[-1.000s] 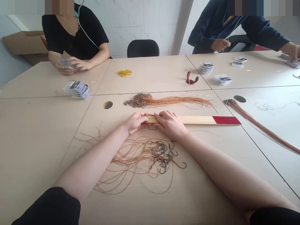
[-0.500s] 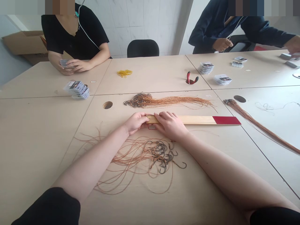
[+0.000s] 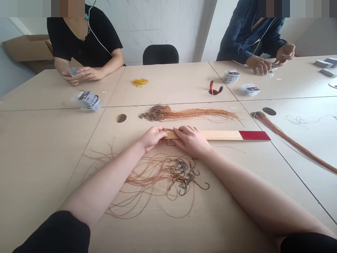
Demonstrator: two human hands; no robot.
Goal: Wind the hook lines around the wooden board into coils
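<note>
A flat wooden strip (image 3: 221, 135) with a red end (image 3: 255, 135) lies crosswise in front of me. My left hand (image 3: 153, 138) is closed at its left end, thumb on top; whether a hook or line is also pinched there is too small to tell. Just to the right, my right hand (image 3: 194, 141) is closed over the strip, fingers across its top and thumb at the near edge. Between my forearms lies a loose heap of fishing hooks (image 3: 181, 175) tied to copper-brown lines (image 3: 142, 186). Beyond the strip rests a larger bundle of hooked lines (image 3: 189, 114).
Another hooked-line bundle (image 3: 289, 140) lies at right. Red-handled pliers (image 3: 216, 88) stand in a table hole. Yellow pieces (image 3: 140, 82), stacked clear boxes (image 3: 88, 101) and more boxes (image 3: 231, 76) sit farther back. Two people work across the table, handling small boxes.
My hands and the strip have stayed practically still. The person at the far right has drawn an outstretched arm back, bringing both hands together over a small box.
</note>
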